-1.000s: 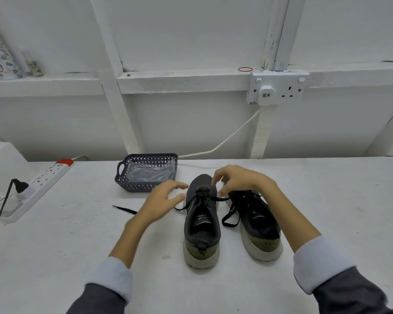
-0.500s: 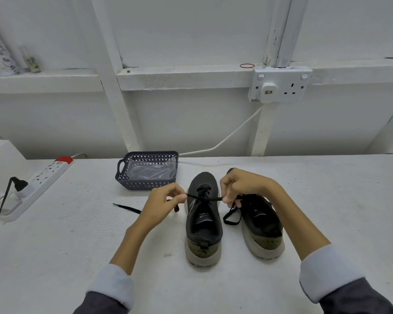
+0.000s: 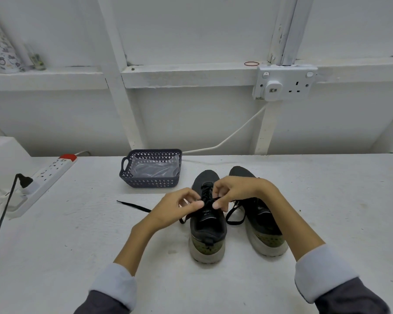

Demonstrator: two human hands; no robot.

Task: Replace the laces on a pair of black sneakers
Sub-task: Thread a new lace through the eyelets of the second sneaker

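Nearest the camera it's just two grey sleeves [image 3: 354, 300] with pale cuffs, forearms reaching in over the white table [image 3: 77, 245] to the shoes. The left hand [image 3: 176, 210] and the right hand [image 3: 238, 191] meet right above the tongue of the sneaker [image 3: 208, 225] in the middle, heel towards the person. Each one pinches a bit of the black lace [image 3: 205, 193] between thumb and fingertips, with the other fingers curled. The second sneaker [image 3: 264, 225] sits just beside it on the right, partly under the right wrist, and a loop of lace hangs between the two. To me this looks like the tying stage on the first shoe: laced up to the top, knot or bow in the making. The next move probably needs one end crossed under the other and pulled snug without the rows below going slack. Half a second ago the hands were apart, stretching the lace tight sideways; now they've closed in till the fingertips nearly touch. Further back, a loose lace [image 3: 134, 205] lies flat on the table left of the hands. Then comes the dark basket [image 3: 150, 181], the power strip [image 3: 55, 168] off to the left, and the wall socket [image 3: 286, 82] up behind.
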